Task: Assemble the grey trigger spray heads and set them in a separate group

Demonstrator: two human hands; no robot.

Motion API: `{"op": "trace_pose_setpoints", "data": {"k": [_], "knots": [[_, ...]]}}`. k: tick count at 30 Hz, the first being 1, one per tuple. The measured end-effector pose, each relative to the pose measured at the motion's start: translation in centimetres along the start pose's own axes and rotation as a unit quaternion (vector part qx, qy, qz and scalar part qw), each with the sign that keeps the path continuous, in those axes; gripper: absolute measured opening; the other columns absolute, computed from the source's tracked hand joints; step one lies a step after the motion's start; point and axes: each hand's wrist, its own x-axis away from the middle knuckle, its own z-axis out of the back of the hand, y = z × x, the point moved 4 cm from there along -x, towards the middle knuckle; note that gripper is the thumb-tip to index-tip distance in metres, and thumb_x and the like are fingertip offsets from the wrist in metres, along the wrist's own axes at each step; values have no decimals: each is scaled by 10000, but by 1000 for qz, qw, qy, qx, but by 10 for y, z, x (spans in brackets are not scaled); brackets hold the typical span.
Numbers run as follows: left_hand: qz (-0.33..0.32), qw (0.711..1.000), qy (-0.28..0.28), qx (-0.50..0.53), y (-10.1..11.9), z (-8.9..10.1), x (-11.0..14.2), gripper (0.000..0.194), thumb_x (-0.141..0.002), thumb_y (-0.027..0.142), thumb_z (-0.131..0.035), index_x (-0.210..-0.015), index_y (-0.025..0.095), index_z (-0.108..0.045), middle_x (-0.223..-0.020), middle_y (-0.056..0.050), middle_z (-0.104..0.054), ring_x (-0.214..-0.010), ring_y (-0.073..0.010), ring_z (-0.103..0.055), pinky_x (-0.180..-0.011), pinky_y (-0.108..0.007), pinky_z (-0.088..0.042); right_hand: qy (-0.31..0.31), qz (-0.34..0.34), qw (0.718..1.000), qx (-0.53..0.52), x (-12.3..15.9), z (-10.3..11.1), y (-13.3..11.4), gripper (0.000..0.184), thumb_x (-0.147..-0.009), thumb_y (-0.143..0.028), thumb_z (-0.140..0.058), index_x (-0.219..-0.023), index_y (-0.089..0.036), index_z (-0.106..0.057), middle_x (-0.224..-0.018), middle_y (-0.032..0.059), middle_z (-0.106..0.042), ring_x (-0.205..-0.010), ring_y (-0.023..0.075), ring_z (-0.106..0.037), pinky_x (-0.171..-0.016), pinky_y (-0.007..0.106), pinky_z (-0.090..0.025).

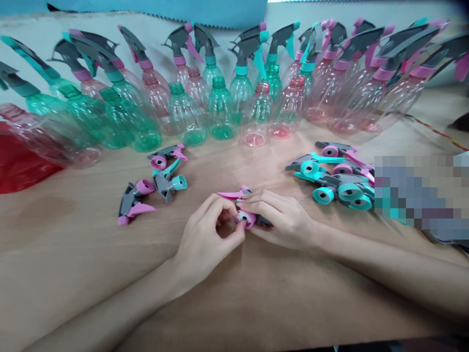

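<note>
Just above the middle of the table edge, a grey and pink trigger spray head (250, 220) lies on its side, its pink collar facing me. My right hand (282, 215) is closed over its grey body and hides most of it. The thumb and fingertips of my left hand (205, 232) are pinched at the collar's rim, the thumb touching the pale opening. To the left lie loose spray heads, among them a pink one (136, 201) and a turquoise one (169, 182). A pile of spray heads (331, 178) sits to the right of my hands.
Rows of clear pink and green bottles stand along the back, some open like this green bottle (221, 110), others topped with spray heads. A red bag or sheet (22, 164) lies at the far left. The right side is partly pixelated. A wire (436, 131) runs at the right.
</note>
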Motion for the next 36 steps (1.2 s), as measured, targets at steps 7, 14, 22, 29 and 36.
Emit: {"op": "trace_pose_setpoints", "data": {"k": [7,14,22,29,36], "knots": [[-6,1000,12,9,1,2,1,87,-763,121,-573,-767,178,-508,-748,25,-515,-656,-97,-491,-588,-211,-405,4,-15,1000,-2,0,0,1,173,-808,-168,-596,-970,-112,-566,-910,103,-692,-919,212,-649,-805,349,-568],[34,999,3,-25,2,1,4,74,-780,154,-592,-811,200,-543,-778,44,-529,-654,-80,-496,-603,-203,-404,8,-14,1000,-1,0,1,2,173,-800,-154,-603,-964,-113,-571,-898,103,-694,-908,215,-654,-790,350,-572],[25,999,17,-32,6,3,8,58,-781,172,-605,-821,200,-573,-795,40,-557,-641,-74,-523,-558,-187,-420,18,-2,1000,-5,2,1,2,202,-786,-161,-621,-979,-122,-575,-899,88,-696,-893,204,-655,-798,345,-571],[8,1000,4,-10,7,0,7,35,-819,193,-575,-849,182,-587,-802,25,-572,-619,-65,-524,-527,-166,-438,19,3,1000,2,3,2,2,206,-786,-159,-621,-986,-128,-579,-918,87,-696,-891,202,-655,-809,351,-567],[-16,1000,13,-16,9,0,11,114,-831,209,-555,-933,178,-596,-822,3,-574,-649,-80,-550,-535,-179,-462,22,-18,1000,-6,1,2,4,182,-798,-173,-609,-974,-148,-570,-892,83,-694,-891,208,-657,-779,362,-571]]}}
